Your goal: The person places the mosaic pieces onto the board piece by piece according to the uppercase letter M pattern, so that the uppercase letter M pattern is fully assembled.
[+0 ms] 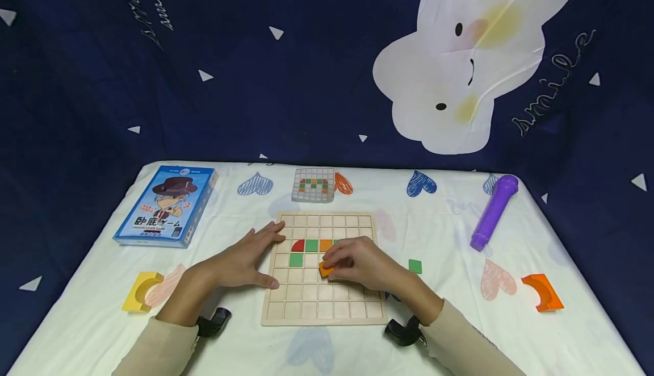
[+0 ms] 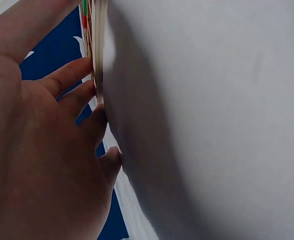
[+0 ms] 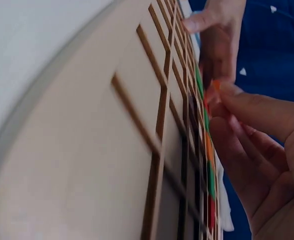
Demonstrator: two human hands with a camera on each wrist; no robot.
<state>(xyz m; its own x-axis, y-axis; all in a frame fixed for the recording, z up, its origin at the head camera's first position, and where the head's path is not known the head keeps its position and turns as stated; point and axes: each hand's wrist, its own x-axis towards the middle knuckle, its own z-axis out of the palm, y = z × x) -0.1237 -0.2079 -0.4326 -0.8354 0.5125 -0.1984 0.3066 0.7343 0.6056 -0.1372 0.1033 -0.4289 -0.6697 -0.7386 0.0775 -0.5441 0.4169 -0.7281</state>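
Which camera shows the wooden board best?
The head view: it looks down on the wooden board, so you see all four corners, though part is covered. The left wrist view shows just a thin side-on strip; the right wrist view shows it close up, steeply slanted.

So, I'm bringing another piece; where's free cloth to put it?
Between the wooden board and purple tube, beyond the loose green tile; also between the blue box and small card. Crowded: the board, right hand over it, left hand at its edge.
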